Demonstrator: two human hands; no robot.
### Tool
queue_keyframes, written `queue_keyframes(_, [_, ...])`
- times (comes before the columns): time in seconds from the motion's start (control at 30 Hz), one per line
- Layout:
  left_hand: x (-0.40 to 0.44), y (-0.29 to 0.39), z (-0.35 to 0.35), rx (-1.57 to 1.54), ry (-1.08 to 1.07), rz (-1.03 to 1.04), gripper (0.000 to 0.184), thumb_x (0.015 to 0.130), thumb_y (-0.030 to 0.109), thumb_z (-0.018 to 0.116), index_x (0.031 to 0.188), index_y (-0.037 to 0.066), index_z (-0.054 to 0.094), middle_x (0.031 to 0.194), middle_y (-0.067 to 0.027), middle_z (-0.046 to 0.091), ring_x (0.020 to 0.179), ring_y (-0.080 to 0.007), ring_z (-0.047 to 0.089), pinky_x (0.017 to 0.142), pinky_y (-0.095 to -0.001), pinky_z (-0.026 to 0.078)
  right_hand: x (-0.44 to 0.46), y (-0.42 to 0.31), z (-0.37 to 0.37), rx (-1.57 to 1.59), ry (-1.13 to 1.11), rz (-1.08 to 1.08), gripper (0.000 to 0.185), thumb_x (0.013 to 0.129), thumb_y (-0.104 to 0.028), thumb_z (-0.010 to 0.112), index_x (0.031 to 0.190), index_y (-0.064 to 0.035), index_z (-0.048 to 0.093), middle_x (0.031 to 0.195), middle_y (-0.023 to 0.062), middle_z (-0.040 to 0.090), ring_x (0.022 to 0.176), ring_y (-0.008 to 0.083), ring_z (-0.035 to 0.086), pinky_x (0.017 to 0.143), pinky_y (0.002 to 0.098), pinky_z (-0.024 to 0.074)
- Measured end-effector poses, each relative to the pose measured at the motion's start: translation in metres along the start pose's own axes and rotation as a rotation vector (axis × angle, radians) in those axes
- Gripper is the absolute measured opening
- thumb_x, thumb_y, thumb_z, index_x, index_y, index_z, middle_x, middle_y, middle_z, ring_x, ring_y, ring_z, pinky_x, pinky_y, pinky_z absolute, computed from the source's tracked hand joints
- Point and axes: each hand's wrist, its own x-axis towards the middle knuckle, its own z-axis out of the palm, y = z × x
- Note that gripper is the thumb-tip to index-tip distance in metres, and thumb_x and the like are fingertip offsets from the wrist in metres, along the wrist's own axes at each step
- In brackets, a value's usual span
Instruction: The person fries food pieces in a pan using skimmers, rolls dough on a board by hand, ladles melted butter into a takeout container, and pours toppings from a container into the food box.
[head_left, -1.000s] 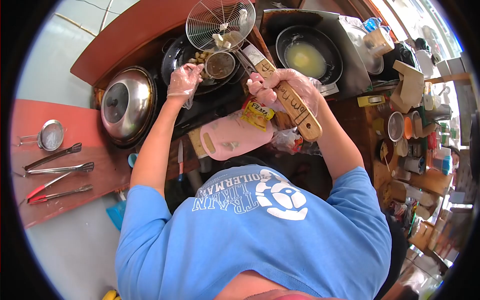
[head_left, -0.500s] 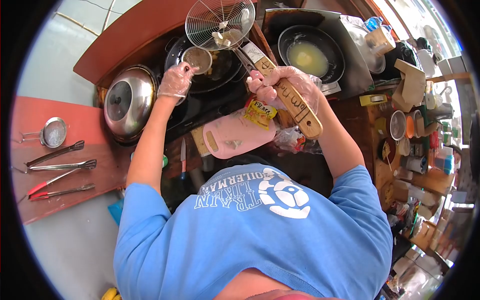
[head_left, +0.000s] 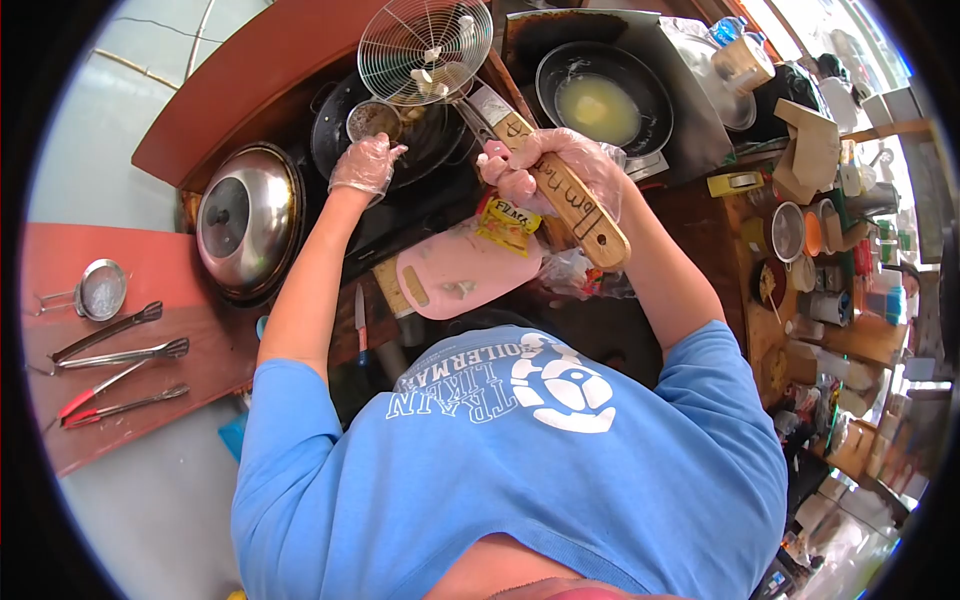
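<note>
My left hand (head_left: 366,166), in a clear plastic glove, is closed on a small mesh strainer (head_left: 373,119). The strainer's bowl is over a dark wok (head_left: 430,157) with browned pieces inside, partly hidden; I cannot tell whether it touches them. My right hand (head_left: 575,170), gloved too, grips the wooden handle (head_left: 590,222) of a wide wire skimmer (head_left: 400,40). Several small white pieces sit on the skimmer, which is held above the wok's far side. Below my right hand, a yellow packet (head_left: 507,226) rests on a pink cutting board (head_left: 450,272).
A second wok (head_left: 606,95) with yellowish liquid stands at the right behind a metal guard. On the left are a domed metal lid (head_left: 250,222), tongs (head_left: 125,355) and another strainer (head_left: 100,290). A knife (head_left: 361,325) lies near the board. Shelves with bowls crowd the right.
The view has shifted slightly, moving the scene a little left. My left hand has turned and swung right, now below the strainer's bowl. My right hand keeps its grip on the skimmer.
</note>
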Motion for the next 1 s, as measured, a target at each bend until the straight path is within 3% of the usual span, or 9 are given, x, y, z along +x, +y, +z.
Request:
queue_keyframes(0.2, [-0.011,0.006,-0.002,-0.235,0.069,-0.038,0.041,0.096,0.04,0.063,0.091,-0.001,0.064,0.087,-0.025,0.069,0.086,-0.0451,0.067,0.076,-0.0498,0.054,-0.002,-0.003,-0.002,0.002,-0.028,0.038,0.023,0.086,0.012,0.048,0.104,-0.0013,0.042,0.103,0.0155,0.051,0.071,0.0162,0.053,0.063,0.0263,0.0507])
queue_keyframes(0.27, [-0.016,0.009,0.0,-0.556,0.176,-0.09,0.037,0.095,0.036,0.066,0.089,0.0,0.066,0.079,-0.0192,0.071,0.076,-0.0349,0.071,0.069,-0.0419,0.054,-0.002,-0.003,-0.003,0.003,-0.059,0.058,0.022,0.086,0.012,0.048,0.103,-0.0013,0.042,0.103,0.0153,0.051,0.071,0.0161,0.052,0.063,0.0264,0.051])
queue_keyframes(0.3, [-0.017,0.01,-0.001,-0.555,0.176,-0.091,0.037,0.095,0.036,0.066,0.089,0.0,0.066,0.079,-0.0192,0.071,0.076,-0.0349,0.071,0.069,-0.0419,0.054,-0.002,-0.003,-0.002,0.001,-0.047,0.053,0.024,0.086,0.012,0.048,0.104,-0.0014,0.042,0.102,0.0151,0.051,0.07,0.0162,0.052,0.062,0.0265,0.0513])
queue_keyframes(0.37, [-0.02,0.013,-0.003,-0.785,0.129,-0.289,0.034,0.096,0.034,0.07,0.093,0.0,0.067,0.07,-0.0064,0.067,0.064,-0.0121,0.067,0.059,-0.027,0.05,0.0,-0.003,-0.002,-0.003,-0.038,0.052,0.025,0.085,0.012,0.048,0.105,-0.0015,0.041,0.101,0.015,0.05,0.07,0.0162,0.052,0.062,0.0265,0.0517])
queue_keyframes(0.47, [-0.024,0.015,-0.014,-0.887,0.165,-0.258,0.039,0.095,0.038,0.071,0.093,-0.001,0.067,0.071,-0.0046,0.068,0.065,-0.0101,0.067,0.06,-0.0259,0.05,0.001,-0.003,-0.002,-0.04,-0.051,0.029,0.026,0.083,0.012,0.048,0.105,-0.0012,0.04,0.1,0.0149,0.05,0.069,0.0163,0.051,0.062,0.0265,0.0522])
queue_keyframes(0.83, [-0.023,-0.01,-0.046,-0.766,0.345,-0.18,0.037,0.096,0.037,0.068,0.088,0.001,0.068,0.065,-0.0061,0.065,0.061,-0.0111,0.064,0.058,-0.0297,0.05,-0.001,0.003,0.007,-0.052,-0.036,-0.009,0.026,0.083,0.009,0.049,0.106,-0.0004,0.041,0.101,0.0159,0.05,0.069,0.0179,0.051,0.062,0.0258,0.051])
queue_keyframes(0.9, [-0.028,-0.024,-0.058,-0.692,0.36,-0.233,0.036,0.096,0.035,0.068,0.087,0.001,0.067,0.066,-0.0111,0.066,0.059,-0.02,0.066,0.058,-0.033,0.051,-0.001,0.005,0.011,-0.082,-0.032,-0.02,0.026,0.083,0.008,0.049,0.106,-0.0009,0.041,0.101,0.0158,0.05,0.068,0.0181,0.051,0.062,0.0259,0.0509])
queue_keyframes(0.93, [-0.025,-0.042,-0.05,-0.46,0.407,-0.149,0.03,0.096,0.03,0.067,0.088,0.001,0.067,0.072,-0.0173,0.068,0.066,-0.0339,0.066,0.063,-0.0401,0.053,-0.001,0.006,0.011,-0.086,-0.032,-0.052,0.026,0.083,0.008,0.049,0.106,-0.0014,0.041,0.101,0.0156,0.05,0.068,0.0183,0.052,0.062,0.0261,0.0508])
queue_keyframes(1.0, [-0.021,-0.058,-0.047,-0.389,0.439,-0.068,0.028,0.095,0.029,0.067,0.089,0.002,0.067,0.078,-0.0198,0.068,0.072,-0.0385,0.066,0.067,-0.0437,0.053,0.0,0.003,0.009,-0.122,-0.056,-0.021,0.026,0.083,0.007,0.049,0.106,-0.0019,0.041,0.1,0.0153,0.05,0.067,0.0182,0.052,0.061,0.0263,0.0505])
